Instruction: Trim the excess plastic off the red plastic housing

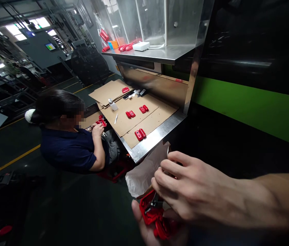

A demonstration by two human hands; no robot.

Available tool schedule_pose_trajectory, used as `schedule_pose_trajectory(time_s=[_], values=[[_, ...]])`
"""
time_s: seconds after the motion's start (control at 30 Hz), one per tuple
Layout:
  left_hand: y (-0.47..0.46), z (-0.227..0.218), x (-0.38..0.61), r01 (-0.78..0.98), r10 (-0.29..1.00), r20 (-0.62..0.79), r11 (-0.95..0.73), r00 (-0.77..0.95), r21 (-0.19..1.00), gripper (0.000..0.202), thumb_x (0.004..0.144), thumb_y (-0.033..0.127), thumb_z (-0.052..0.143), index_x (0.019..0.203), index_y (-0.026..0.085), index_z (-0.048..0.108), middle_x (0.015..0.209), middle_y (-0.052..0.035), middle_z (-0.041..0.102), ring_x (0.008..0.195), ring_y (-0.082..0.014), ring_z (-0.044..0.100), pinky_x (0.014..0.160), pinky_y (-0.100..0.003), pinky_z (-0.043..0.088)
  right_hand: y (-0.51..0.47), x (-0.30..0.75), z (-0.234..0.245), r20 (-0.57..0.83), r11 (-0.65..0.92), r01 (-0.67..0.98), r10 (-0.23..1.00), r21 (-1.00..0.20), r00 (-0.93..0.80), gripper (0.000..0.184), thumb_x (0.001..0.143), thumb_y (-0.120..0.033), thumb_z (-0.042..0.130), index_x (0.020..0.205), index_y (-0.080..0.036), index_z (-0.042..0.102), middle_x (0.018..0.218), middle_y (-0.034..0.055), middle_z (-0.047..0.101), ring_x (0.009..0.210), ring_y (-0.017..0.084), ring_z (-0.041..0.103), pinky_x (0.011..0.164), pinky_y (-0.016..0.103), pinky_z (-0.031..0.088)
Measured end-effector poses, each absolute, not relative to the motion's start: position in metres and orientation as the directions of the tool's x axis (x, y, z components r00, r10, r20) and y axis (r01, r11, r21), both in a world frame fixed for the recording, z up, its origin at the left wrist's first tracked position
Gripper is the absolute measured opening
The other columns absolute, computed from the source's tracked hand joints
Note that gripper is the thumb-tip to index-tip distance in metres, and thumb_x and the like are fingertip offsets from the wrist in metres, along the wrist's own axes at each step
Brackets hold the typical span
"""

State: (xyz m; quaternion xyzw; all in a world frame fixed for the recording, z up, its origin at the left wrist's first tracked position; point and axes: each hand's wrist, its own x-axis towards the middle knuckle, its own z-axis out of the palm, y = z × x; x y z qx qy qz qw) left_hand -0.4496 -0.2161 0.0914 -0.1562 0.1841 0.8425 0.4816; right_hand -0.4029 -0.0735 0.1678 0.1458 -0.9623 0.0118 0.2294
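My left hand (pixel 144 225), palm up at the bottom of the view, is closed around a red plastic part (pixel 148 208) with a hollow, open side. A second red piece (pixel 161 229) lies in the same palm. My right hand (pixel 182 181) reaches in from the right, just over the red part, with its fingers curled. Below its fingers, the metal tip of a small hand tool, apparently nippers (pixel 154 201), touches or nearly touches the red part. The tool's handles are hidden by the hand. Behind my fingers is a crumpled whitish sheet or bag (pixel 144 172).
A metal-edged workbench (pixel 157 135) carries cardboard, several paired red parts (pixel 140 134), a small bottle (pixel 113 104) and tweezers (pixel 116 118). A seated co-worker (pixel 70 143) at left handles red parts. Above, a shelf (pixel 157 56) holds a white box (pixel 141 46).
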Motion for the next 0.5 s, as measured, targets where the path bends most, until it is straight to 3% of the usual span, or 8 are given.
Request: schedule_pose_trajectory(time_s=[0.13, 0.33, 0.4, 0.5], values=[[-0.212, 0.1, -0.448, -0.849, 0.656, -0.569, -0.502, -0.496, 0.162, 0.077, 0.093, 0.078, 0.029, 0.098, 0.019, 0.079, 0.082, -0.0066, 0.069, 0.093, -0.0127, 0.068, 0.087, -0.015, 0.054, -0.074, -0.404, 0.167, 0.451, 0.961, -0.273, -0.265, 0.048, -0.852, 0.021, 0.095, -0.031, 0.058, 0.089, -0.014, 0.069, 0.093, 0.0073, 0.062, 0.085, 0.025, 0.046, 0.078, 0.043, 0.038], [-0.216, 0.087, -0.452, -0.894, 0.805, -0.389, -0.414, -0.447, 0.171, 0.045, 0.085, 0.061, 0.064, 0.107, 0.025, 0.079, 0.103, -0.0077, 0.075, 0.115, -0.0202, 0.066, 0.106, -0.025, 0.048, -0.073, -0.407, 0.168, 0.421, 0.959, -0.278, -0.277, 0.06, -0.864, 0.022, 0.094, -0.029, 0.055, 0.089, -0.015, 0.07, 0.091, 0.0077, 0.063, 0.082, 0.025, 0.047, 0.076, 0.043, 0.036], [-0.215, 0.086, -0.453, -0.907, 0.845, -0.332, -0.403, -0.42, 0.122, 0.032, 0.085, 0.054, 0.068, 0.098, 0.028, 0.081, 0.103, -0.0061, 0.077, 0.117, -0.0228, 0.066, 0.108, -0.032, 0.048, -0.071, -0.408, 0.168, 0.418, 0.958, -0.28, -0.279, 0.06, -0.864, 0.023, 0.095, -0.031, 0.055, 0.088, -0.015, 0.07, 0.09, 0.0072, 0.063, 0.08, 0.024, 0.046, 0.075, 0.042, 0.036], [-0.211, 0.09, -0.453, -0.91, 0.867, -0.295, -0.414, -0.401, 0.022, 0.026, 0.087, 0.051, 0.068, 0.085, 0.028, 0.082, 0.1, -0.004, 0.078, 0.112, -0.0234, 0.069, 0.101, -0.033, 0.053, -0.067, -0.41, 0.167, 0.422, 0.951, -0.305, -0.298, 0.051, -0.857, 0.023, 0.094, -0.031, 0.057, 0.081, -0.015, 0.069, 0.082, 0.0052, 0.058, 0.075, 0.021, 0.042, 0.068, 0.039, 0.032]])
